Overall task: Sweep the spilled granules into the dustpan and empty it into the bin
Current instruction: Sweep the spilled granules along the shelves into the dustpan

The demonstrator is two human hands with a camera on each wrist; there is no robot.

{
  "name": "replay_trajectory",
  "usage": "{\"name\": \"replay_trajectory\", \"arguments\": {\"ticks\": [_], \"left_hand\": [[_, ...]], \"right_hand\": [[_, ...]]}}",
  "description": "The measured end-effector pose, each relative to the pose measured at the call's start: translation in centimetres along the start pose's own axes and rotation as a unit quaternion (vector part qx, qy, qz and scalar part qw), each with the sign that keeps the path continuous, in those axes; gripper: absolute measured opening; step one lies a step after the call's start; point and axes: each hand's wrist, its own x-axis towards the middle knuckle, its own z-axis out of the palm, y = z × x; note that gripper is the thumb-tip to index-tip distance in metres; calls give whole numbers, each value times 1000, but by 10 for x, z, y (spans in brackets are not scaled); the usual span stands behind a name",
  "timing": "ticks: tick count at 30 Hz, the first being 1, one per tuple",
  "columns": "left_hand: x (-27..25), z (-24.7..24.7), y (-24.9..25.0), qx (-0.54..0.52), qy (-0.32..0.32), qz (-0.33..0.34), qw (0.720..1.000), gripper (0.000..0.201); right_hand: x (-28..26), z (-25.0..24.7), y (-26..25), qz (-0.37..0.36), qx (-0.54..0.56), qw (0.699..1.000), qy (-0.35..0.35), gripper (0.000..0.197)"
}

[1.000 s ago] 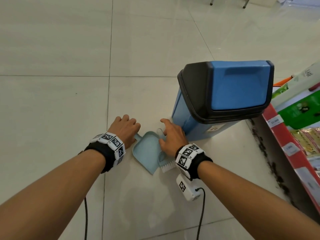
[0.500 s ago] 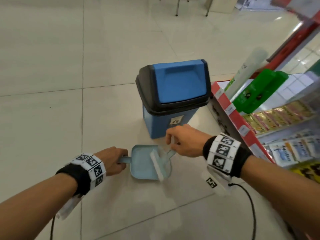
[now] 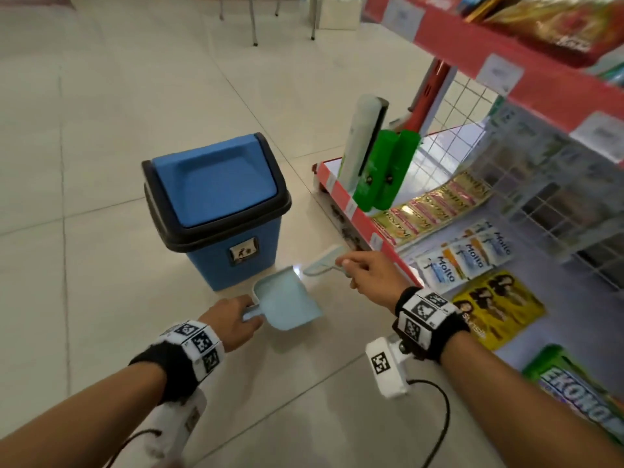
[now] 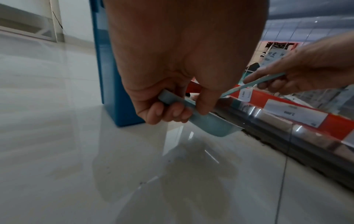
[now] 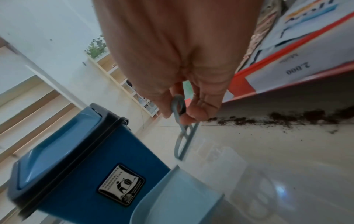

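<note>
Pale blue plastic dustpan sits low over the tiled floor, its handle in your left hand, fingers curled round it and thumb on top; the pan lies at 2 o'clock from that hand, open mouth pointing toward 1 o'clock. In the left wrist view the pan's front edge looks just off the floor, tilted down; contact there is not clear. Your right hand pinches the thin handle of the small brush, thumb and fingers closed on its looped end. The brush head sticks out at 9 to 10 o'clock from that hand, just beyond the pan's far corner, near it; whether they touch is unclear. The two hands are apart, pan between them. Blue bin with black rim and closed swing lid stands upright at 11 o'clock from the pan, just beside it. Dark brown granules lie in a line along the foot of the red-edged shelf, at 2 o'clock from your right hand in the wrist view, apart from both brush and pan. Pan's inside looks bare of granules. Sachets and green packs sit on the shelf at 3 o'clock.
</note>
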Motion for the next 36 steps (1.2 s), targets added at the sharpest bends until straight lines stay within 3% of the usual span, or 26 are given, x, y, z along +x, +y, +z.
{"name": "replay_trajectory", "arguments": {"ticks": [7,13,18,21,29,33,36], "left_hand": [[49,11,19,-31,30,32,999,28],[88,29,21,-110,33,35,993,33],[117,38,19,-170,46,42,984,23],[123,42,18,-173,46,22,984,21],[123,38,17,-128,9,26,991,24],[118,35,17,-119,-5,15,993,36],[114,32,15,-122,-15,5,992,40]], "right_hand": [[33,14,25,4,38,991,131,48],[92,38,28,-1,-72,981,179,29],[139,47,23,-74,-185,958,205,24],[173,48,14,-91,-264,938,203,18],[233,59,0,-45,-469,869,151,28],[227,54,8,21,-441,893,83,30],[189,44,19,55,-424,902,60,28]]}}
